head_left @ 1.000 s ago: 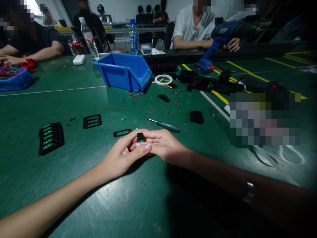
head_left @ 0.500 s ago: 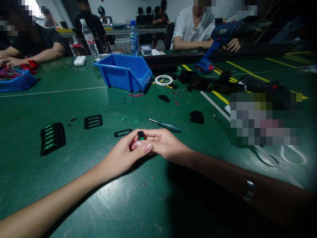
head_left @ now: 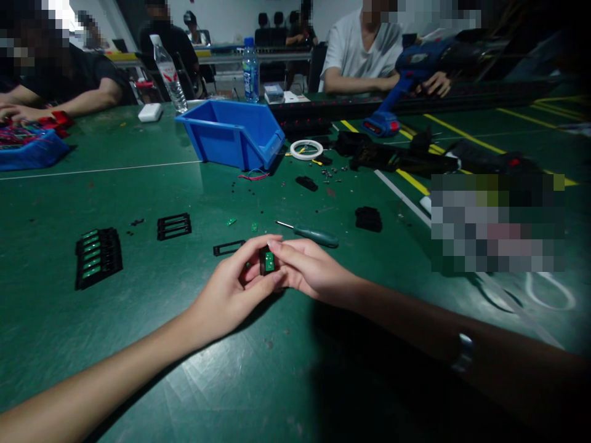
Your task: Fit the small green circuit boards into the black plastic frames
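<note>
Both left hand [head_left: 226,289] and right hand [head_left: 314,264] pinch a green-and-black module [head_left: 268,262] between thumbs and fingers at the frame's centre. Just above right lies a screwdriver [head_left: 318,237]; a rack [head_left: 106,257] sits middle left, a blue bin [head_left: 219,141] upper centre.

green board [head_left: 269,263] (black casing [head_left: 263,262])

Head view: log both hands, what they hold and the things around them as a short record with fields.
Left hand: holds the small black-and-green part
Right hand: on the same part, thumb at its upper edge
Just beyond hands: green-handled screwdriver
Left of hands: black block with green strips, black slotted frame
Farther back: blue bin, blue drill
</note>
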Available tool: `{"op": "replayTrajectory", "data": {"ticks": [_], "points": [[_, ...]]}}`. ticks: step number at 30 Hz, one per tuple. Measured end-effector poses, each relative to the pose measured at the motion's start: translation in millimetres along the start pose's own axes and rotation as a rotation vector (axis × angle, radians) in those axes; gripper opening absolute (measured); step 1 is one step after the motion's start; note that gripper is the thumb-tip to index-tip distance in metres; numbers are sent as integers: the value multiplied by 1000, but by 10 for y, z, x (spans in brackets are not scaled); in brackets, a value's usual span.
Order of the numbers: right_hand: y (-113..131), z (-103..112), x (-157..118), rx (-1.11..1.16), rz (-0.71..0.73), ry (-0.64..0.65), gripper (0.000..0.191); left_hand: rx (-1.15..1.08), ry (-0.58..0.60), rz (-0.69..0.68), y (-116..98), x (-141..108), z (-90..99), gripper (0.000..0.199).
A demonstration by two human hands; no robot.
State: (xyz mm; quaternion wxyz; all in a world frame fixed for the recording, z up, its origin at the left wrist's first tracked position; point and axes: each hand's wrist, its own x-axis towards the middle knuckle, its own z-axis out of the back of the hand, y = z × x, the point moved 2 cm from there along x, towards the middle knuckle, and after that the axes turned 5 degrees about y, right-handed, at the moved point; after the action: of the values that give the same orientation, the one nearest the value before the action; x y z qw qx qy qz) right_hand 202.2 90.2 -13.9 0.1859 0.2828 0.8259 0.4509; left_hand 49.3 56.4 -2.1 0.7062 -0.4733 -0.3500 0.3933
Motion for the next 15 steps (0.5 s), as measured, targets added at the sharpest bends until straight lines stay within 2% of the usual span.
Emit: {"op": "replayTrajectory", "data": {"ticks": [6, 15], "points": [[-6, -37, -15, 52, 0, -32, 45, 199, -108, -26, -21, -26, 21, 41], [68, -70, -87, -130, -15, 37, 40, 264, -215, -60, -71, -72, 39, 37]]}}
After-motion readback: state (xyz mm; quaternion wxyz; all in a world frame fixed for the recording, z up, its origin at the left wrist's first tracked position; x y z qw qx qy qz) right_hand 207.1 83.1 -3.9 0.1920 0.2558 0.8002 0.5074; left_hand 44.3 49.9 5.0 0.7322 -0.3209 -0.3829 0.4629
